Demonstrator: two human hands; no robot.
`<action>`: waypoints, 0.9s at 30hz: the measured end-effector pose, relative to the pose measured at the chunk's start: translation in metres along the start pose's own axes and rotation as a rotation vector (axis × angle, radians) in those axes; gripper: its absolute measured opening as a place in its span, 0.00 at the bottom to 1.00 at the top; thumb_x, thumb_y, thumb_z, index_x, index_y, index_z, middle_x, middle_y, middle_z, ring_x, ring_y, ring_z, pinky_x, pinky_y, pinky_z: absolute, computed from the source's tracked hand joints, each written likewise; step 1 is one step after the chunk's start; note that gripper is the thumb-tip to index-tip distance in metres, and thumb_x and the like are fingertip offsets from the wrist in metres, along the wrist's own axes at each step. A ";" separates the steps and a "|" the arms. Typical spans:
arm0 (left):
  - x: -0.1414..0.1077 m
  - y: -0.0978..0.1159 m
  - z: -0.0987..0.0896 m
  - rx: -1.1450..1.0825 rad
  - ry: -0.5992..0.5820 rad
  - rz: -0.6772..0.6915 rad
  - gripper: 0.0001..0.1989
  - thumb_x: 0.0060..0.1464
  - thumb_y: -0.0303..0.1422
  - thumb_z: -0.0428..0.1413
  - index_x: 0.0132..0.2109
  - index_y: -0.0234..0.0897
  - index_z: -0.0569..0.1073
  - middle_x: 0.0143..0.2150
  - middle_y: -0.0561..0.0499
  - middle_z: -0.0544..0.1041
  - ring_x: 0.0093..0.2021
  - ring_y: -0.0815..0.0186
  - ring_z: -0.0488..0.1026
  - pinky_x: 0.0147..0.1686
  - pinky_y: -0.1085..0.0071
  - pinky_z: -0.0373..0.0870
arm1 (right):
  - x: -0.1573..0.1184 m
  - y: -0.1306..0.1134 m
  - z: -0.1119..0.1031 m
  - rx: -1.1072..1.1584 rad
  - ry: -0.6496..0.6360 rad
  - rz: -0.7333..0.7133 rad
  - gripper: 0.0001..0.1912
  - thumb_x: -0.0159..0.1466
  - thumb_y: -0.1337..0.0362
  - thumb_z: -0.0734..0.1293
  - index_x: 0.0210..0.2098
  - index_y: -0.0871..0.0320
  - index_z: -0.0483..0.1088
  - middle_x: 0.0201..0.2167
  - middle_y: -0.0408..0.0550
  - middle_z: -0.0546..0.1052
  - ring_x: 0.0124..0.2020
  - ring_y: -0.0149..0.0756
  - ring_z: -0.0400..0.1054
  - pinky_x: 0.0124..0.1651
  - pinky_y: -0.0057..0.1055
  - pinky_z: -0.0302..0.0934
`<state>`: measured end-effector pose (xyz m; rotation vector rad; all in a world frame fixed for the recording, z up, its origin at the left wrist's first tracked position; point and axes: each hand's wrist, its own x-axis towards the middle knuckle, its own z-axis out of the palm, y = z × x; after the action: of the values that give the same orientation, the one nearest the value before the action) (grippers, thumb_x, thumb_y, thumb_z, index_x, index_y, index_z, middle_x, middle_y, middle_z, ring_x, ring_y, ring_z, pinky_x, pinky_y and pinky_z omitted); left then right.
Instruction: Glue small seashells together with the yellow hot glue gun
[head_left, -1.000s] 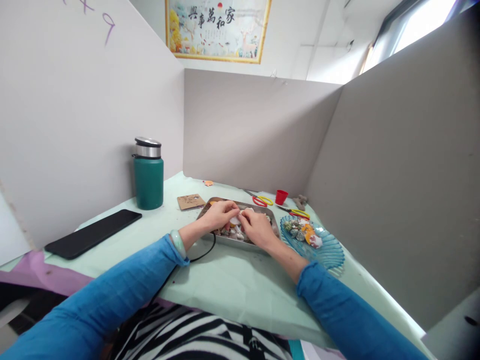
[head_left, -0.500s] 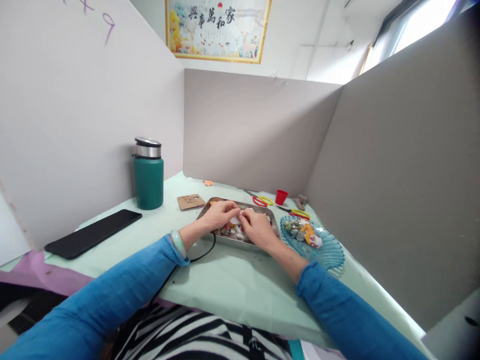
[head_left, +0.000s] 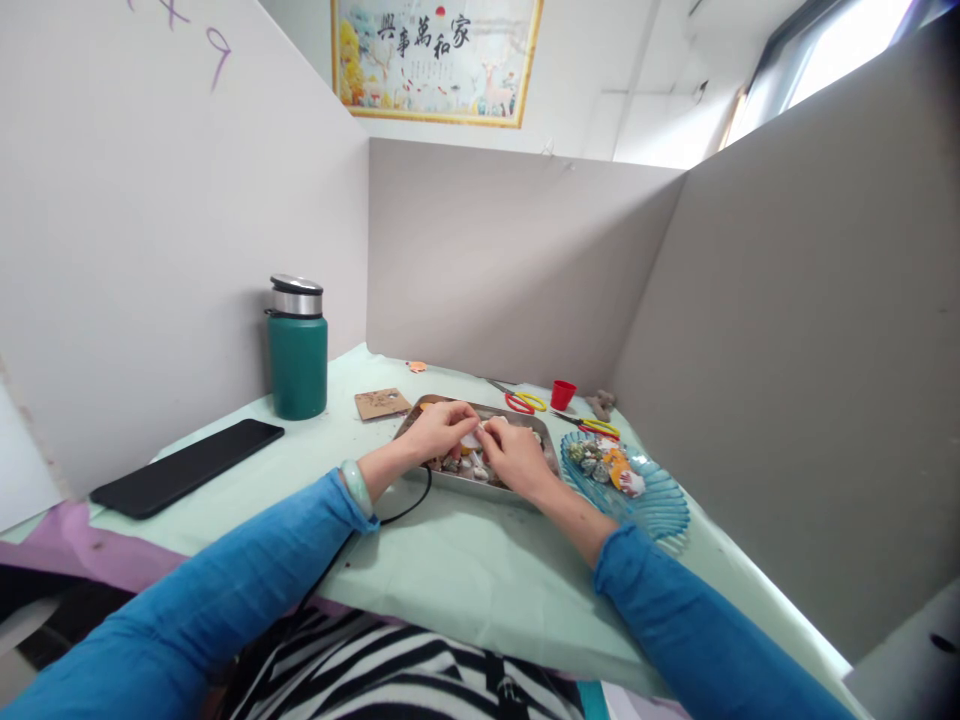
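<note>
Both hands meet above a metal tray (head_left: 469, 487) that holds several small white, brown and orange pieces. My left hand (head_left: 444, 428), with a pale green bangle (head_left: 355, 485) at the wrist, has its fingers pinched together over the tray's middle. Close against it, my right hand (head_left: 514, 452) is pinched too. Between the fingertips shows a small white piece (head_left: 471, 439), too small and too covered to name. Right of the tray stands a blue ribbed glass plate (head_left: 664, 505) with several small decorated pieces (head_left: 613, 464) on it.
Scissors (head_left: 525, 401) and a second pair (head_left: 600, 428) lie behind the tray, near a red cup (head_left: 563, 394). A brown card (head_left: 382, 403) is at its left. A green bottle (head_left: 298, 360) and a black phone-like slab (head_left: 187, 468) stand further left. Grey panels (head_left: 495, 260) enclose the table.
</note>
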<state>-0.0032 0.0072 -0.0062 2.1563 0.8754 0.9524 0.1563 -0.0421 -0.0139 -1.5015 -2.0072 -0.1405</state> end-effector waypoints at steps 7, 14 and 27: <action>0.000 0.000 0.000 0.003 -0.004 0.010 0.13 0.53 0.40 0.47 0.36 0.34 0.69 0.21 0.54 0.70 0.17 0.73 0.68 0.16 0.80 0.61 | 0.001 0.001 0.001 0.001 0.013 0.000 0.17 0.65 0.55 0.55 0.32 0.56 0.69 0.26 0.45 0.75 0.26 0.30 0.66 0.30 0.24 0.51; 0.001 0.001 0.000 0.003 0.011 0.006 0.13 0.52 0.39 0.48 0.36 0.33 0.69 0.22 0.54 0.71 0.17 0.74 0.67 0.16 0.81 0.61 | 0.000 -0.001 -0.001 -0.012 0.004 0.018 0.16 0.64 0.55 0.55 0.33 0.56 0.69 0.26 0.45 0.75 0.26 0.31 0.66 0.30 0.24 0.51; 0.001 0.001 0.001 -0.030 0.013 -0.014 0.14 0.52 0.41 0.49 0.37 0.32 0.68 0.22 0.53 0.72 0.18 0.72 0.69 0.16 0.80 0.62 | 0.001 0.000 0.000 0.003 0.016 0.019 0.15 0.64 0.55 0.55 0.33 0.56 0.69 0.26 0.45 0.75 0.26 0.31 0.66 0.29 0.24 0.50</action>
<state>-0.0013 0.0074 -0.0052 2.1185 0.8762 0.9678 0.1561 -0.0418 -0.0135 -1.5125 -1.9788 -0.1412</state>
